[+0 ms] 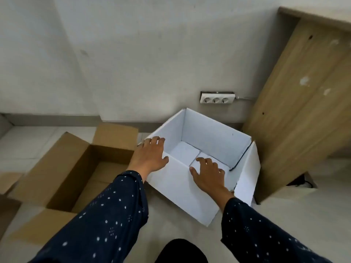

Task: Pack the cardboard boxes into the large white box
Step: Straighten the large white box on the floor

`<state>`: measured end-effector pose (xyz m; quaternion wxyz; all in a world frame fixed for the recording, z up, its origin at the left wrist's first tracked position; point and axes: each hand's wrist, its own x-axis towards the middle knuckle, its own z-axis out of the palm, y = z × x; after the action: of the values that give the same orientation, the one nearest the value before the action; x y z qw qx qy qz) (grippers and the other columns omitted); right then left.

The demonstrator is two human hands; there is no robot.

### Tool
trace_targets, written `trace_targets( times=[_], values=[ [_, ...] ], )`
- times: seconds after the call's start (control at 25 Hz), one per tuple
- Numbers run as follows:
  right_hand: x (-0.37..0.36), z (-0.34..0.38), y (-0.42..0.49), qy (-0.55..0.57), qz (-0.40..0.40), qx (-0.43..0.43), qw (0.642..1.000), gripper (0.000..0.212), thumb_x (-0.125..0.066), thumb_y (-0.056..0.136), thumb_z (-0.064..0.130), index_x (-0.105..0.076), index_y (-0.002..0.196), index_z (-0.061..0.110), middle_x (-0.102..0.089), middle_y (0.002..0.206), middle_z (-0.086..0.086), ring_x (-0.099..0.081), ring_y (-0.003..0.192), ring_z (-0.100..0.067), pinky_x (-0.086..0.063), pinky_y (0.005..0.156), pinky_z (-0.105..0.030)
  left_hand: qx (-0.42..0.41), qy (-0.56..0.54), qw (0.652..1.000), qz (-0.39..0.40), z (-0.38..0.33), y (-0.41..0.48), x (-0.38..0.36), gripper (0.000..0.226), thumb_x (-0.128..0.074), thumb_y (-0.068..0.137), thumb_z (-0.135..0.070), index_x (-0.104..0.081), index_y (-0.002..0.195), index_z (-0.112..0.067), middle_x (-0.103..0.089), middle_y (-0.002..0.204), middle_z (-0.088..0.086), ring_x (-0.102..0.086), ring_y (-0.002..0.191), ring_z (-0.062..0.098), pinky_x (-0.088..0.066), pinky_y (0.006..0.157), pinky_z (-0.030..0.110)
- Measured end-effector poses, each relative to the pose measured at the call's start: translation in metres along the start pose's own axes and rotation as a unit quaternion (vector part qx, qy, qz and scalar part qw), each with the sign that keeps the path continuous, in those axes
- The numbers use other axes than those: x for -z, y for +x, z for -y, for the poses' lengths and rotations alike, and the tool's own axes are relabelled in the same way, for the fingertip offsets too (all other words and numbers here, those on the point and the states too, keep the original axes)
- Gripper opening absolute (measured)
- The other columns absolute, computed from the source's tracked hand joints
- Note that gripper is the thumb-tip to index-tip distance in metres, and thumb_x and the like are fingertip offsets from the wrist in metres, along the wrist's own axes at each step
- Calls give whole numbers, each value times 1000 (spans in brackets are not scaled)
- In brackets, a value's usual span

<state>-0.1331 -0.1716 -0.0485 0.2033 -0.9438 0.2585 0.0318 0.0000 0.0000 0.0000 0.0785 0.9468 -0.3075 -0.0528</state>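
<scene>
The large white box [201, 168] stands open on the floor [284, 215], just right of an open brown cardboard box [76, 168]. The left hand [150, 155] lies spread on its left rim; the right hand [208, 174], fingers splayed, reaches over the near wall, holding nothing.

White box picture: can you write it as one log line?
left hand: open, on white box corner | right hand: open, inside | brown box: open beside

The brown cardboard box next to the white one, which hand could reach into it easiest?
Probably the left hand. It rests open on the white box's left rim, right beside the open brown cardboard box. The right hand is spread over the white box's near wall, farther away, and would have to cross over.
</scene>
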Motion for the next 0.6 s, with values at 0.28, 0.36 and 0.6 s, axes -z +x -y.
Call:
trace_targets(
  times=[0.28,0.36,0.6],
  values=[
    [-48,-17,-1,-84,-136,6,987,34,-36,95,51,-63,108,34,-67,105,11,-58,108,-19,-14,106,-62,-25,30,997,73,-4,40,-62,64,-36,88,-62,-32,142,-27,-21,158,4,-10,147,31,-9,117,53],
    [-46,-24,8,-104,-167,38,980,33,-37,94,52,-64,100,33,-71,91,11,-61,102,-19,-17,106,-62,-19,46,997,54,-1,40,-70,57,-29,87,-65,-47,129,-30,-42,147,1,-23,143,30,-5,115,58],
    [-10,-72,48,-178,-111,118,971,45,-29,92,62,-63,104,35,-71,95,11,-59,107,-14,-16,108,-60,7,14,1000,-7,-32,22,-87,48,-25,93,-56,-54,116,-26,-61,120,-1,-44,123,31,-4,115,60]
  ],
)
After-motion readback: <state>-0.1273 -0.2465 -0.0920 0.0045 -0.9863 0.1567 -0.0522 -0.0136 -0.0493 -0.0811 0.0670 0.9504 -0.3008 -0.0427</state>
